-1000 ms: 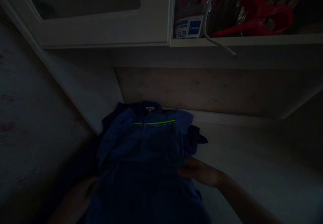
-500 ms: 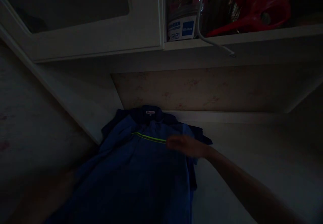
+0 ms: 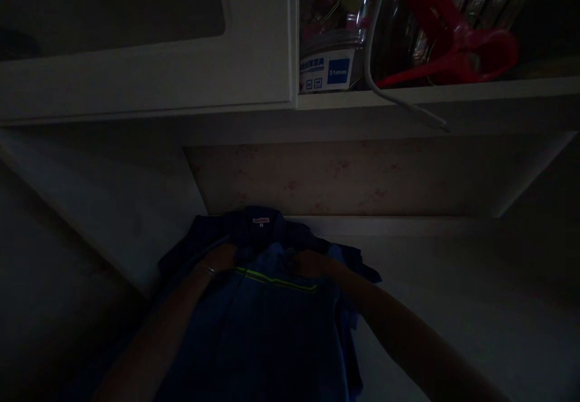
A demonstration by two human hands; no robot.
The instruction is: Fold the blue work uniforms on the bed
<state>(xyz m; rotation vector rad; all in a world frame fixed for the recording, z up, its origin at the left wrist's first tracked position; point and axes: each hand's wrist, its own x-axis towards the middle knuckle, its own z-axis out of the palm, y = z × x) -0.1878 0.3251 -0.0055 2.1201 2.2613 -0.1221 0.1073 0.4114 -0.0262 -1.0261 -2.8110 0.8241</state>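
Observation:
A blue jacket (image 3: 254, 329) with a yellow-green stripe across its chest lies spread on a white surface. It rests on top of a darker navy garment (image 3: 294, 233), whose collar and label show at the back. My left hand (image 3: 221, 258), with a thin bracelet at the wrist, is closed on the blue jacket's upper left side near the neck. On the other side of the neck, my right hand (image 3: 310, 264) grips the bunched fabric just above the stripe. Dim light hides most of the fingertips.
Overhead is a white cabinet with a framed door (image 3: 258, 78). Its open shelf (image 3: 453, 97) holds a clear tub (image 3: 326, 66) labelled 51mm and a red plastic tool (image 3: 457, 51). A white cable (image 3: 385, 94) hangs over the shelf edge. Floral wallpaper (image 3: 335, 178) covers the back wall.
My left hand has come up from the lower left onto the jacket's neck area. My right hand has closed on the fabric, which is now bunched. The view has shifted slightly.

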